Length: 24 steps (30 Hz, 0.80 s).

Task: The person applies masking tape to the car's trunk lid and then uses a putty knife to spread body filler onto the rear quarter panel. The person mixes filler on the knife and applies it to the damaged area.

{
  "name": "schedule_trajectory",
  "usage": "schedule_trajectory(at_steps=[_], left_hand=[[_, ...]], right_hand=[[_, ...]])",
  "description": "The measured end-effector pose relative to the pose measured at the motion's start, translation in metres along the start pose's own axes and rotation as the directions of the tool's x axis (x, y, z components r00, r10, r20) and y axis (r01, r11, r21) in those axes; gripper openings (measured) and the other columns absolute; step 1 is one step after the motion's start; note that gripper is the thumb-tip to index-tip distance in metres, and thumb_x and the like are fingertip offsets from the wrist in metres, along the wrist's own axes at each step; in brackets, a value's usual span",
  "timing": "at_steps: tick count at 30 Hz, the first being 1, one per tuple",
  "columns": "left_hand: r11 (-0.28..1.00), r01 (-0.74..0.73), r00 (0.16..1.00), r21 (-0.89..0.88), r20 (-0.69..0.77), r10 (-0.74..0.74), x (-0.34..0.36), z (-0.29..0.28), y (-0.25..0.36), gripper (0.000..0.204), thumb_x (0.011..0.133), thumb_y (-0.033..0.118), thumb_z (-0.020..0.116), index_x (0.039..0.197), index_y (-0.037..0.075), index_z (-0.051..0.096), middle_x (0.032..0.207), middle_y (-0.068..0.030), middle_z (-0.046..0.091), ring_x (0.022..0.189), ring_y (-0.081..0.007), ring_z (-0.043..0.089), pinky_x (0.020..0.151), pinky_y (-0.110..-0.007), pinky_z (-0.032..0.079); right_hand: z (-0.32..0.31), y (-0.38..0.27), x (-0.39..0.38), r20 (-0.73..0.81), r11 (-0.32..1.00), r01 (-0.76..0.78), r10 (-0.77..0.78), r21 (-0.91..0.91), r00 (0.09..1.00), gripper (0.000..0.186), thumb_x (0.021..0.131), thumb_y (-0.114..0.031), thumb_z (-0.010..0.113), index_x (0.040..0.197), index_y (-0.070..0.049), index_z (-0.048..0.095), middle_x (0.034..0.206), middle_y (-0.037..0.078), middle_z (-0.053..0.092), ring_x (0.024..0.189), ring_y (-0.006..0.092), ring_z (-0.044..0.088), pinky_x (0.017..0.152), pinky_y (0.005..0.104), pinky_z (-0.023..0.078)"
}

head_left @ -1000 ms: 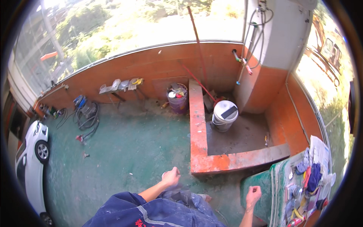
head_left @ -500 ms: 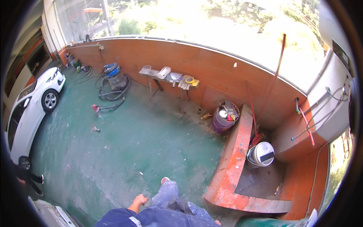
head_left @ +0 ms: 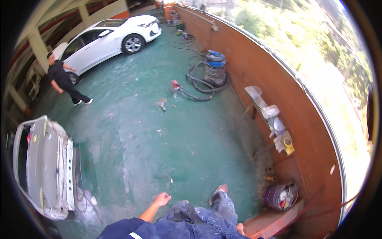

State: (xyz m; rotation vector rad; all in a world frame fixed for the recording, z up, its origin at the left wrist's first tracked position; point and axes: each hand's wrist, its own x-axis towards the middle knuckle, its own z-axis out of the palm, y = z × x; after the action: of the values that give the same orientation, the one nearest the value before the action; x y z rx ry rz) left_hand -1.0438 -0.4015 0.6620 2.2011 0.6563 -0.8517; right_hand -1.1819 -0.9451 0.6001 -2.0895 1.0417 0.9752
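Risks, as judged. A trip is considered the main hazard: one foot [head_left: 220, 190] is set forward on the green floor [head_left: 135, 159], and farther ahead the hose [head_left: 195, 95] of a vacuum cleaner [head_left: 215, 72] is laid in loops, with a pale scrap [head_left: 161, 104] lying near its red end [head_left: 175, 85]. If the floor is not watched, a toe could be caught. The purple bucket [head_left: 274, 197], filled with mixed waste, is placed against the low orange wall [head_left: 264, 223], just ahead and to the right; it could be knocked by a leg swung wide. The right knuckles could be scraped on the wall if the arm is swung close. On the narrow desk [head_left: 260, 102], a glove [head_left: 281, 142] is placed near the edge and could be dislodged by a brush. A co-worker [head_left: 60, 77] is seen beside the white car [head_left: 95, 51]; a crossing of paths is possible but well apart at present.

Hands. The left hand [head_left: 161, 199] is held away from the trousers [head_left: 191, 213], fingers partly curled, thumb side up; no object is seen in it, and full closure cannot be confirmed. The right hand [head_left: 240, 228] is shown only in part, beside the low orange wall; whether it is clenched, loose or loaded cannot be told, nor can contact with the wall.
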Motion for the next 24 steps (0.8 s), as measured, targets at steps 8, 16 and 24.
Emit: schedule_trajectory(at_steps=[8, 16, 24], left_hand=[[0.802, 0.24, 0.96, -0.548, 0.011, -0.279, -0.004, 0.073, 0.036, 0.089, 0.095, 0.075, 0.039, 0.135, -0.001, 0.06, 0.122, -0.024, 0.067, 0.103, -0.0348, 0.069, 0.086, -0.043, 0.055], [0.776, 0.387, 0.908, -0.498, 0.058, -0.416, 0.12, -0.015, 0.103, 0.078, 0.092, 0.073, 0.047, 0.101, -0.002, 0.069, 0.091, -0.0173, 0.073, 0.079, -0.0267, 0.074, 0.067, -0.039, 0.057], [0.821, 0.477, 0.878, -0.313, 0.124, -0.463, 0.335, -0.187, 0.119, 0.055, 0.094, 0.058, 0.053, 0.104, 0.007, 0.072, 0.096, -0.0127, 0.075, 0.094, -0.0316, 0.072, 0.085, -0.047, 0.054]], right_hand=[[-0.199, -0.27, 0.162, 0.004, 0.92, 0.255, -0.266, -0.297, 0.964, 0.026, 0.081, -0.026, 0.07, 0.09, -0.002, 0.07, 0.082, 0.017, 0.07, 0.07, 0.0283, 0.067, 0.066, 0.042, 0.056], [-0.241, -0.531, 0.251, 0.011, 0.833, 0.313, -0.347, -0.456, 0.938, 0.029, 0.08, -0.021, 0.069, 0.102, -0.003, 0.066, 0.096, 0.02, 0.07, 0.084, 0.0349, 0.067, 0.075, 0.046, 0.056], [-0.156, -0.65, 0.226, 0.257, 0.83, 0.343, -0.25, -0.44, 0.934, 0.034, 0.081, -0.025, 0.068, 0.108, -0.005, 0.062, 0.104, 0.02, 0.07, 0.1, 0.0367, 0.067, 0.083, 0.0504, 0.054]])
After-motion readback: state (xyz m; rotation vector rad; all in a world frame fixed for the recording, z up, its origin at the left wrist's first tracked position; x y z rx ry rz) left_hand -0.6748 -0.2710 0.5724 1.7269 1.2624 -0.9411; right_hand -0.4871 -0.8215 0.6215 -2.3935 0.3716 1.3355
